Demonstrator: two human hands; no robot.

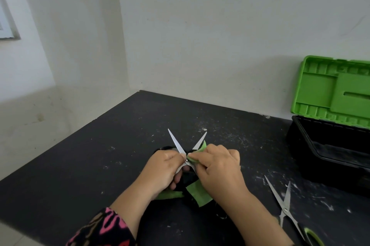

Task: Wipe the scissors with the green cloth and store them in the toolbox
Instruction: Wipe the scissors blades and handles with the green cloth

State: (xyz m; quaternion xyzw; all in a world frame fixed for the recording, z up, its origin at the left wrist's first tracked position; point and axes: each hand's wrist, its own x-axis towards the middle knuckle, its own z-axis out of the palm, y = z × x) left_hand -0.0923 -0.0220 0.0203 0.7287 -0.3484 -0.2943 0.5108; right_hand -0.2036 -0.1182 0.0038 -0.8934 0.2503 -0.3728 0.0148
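A pair of scissors [177, 143] is held above the black table with its blades spread wide, tips pointing away from me. My left hand [164, 167] grips it at the handles, just below the pivot. My right hand [220, 167] pinches the green cloth [198, 191] against the right blade near the pivot; the rest of the cloth hangs down under both hands. The scissor handles are mostly hidden by my hands. The toolbox [328, 145] stands open at the right, black tub with a green lid leaning on the wall.
A second pair of scissors [284, 203] with green-and-black handles lies partly spread on the black table [100, 155] at the lower right, in front of the toolbox. The table is speckled with white marks. A white wall runs behind; the table's left edge drops off.
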